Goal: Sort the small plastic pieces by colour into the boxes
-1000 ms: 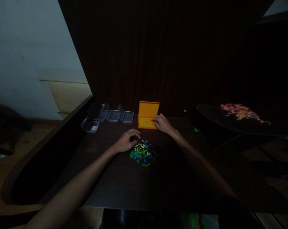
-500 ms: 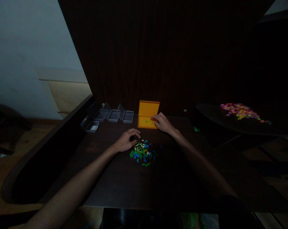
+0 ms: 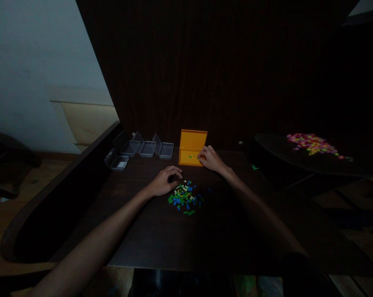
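Observation:
A heap of small toy bricks (image 3: 184,197) in green, blue, white and yellow lies on the dark table (image 3: 161,231). At the heap's upper left edge rests my left hand (image 3: 164,182), its fingers curved and apart with nothing in them. Behind the heap stands an orange-yellow case (image 3: 193,140) with its lid raised. A few green pieces (image 3: 190,156) lie in its shallow base. My right hand (image 3: 210,159) reaches over the right side of that base, fingertips bent together low inside it. Whatever they pinch is hidden.
Clear plastic boxes (image 3: 166,151) with raised lids line the back left of the table; the nearest box (image 3: 119,163) holds something white. A raised side panel (image 3: 62,198) bounds the left. On a dark surface at right sits a pile of pink and yellow pieces (image 3: 316,145).
My right hand has shifted slightly to the right within the case, its fingertips drawn closer together and lower. My left hand stays by the heap.

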Tool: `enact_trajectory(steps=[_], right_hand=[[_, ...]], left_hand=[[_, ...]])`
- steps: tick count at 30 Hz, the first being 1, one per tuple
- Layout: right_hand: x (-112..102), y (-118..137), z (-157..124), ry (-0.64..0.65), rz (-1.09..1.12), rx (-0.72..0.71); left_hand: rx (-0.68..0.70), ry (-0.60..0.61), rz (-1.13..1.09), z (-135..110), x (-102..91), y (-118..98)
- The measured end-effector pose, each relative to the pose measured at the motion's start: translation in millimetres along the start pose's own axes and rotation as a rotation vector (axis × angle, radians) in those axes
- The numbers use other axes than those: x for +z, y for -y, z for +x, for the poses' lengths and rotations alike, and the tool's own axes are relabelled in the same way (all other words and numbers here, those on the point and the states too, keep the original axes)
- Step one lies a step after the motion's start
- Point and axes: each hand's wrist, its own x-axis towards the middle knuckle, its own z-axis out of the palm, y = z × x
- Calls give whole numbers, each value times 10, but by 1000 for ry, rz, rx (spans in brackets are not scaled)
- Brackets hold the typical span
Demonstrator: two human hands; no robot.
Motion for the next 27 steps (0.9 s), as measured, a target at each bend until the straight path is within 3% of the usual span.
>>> enact_trajectory(steps=[27], right_hand=[[82, 33, -13, -34, 18, -36]], left_hand=[[-6, -5, 0, -1, 1, -11]])
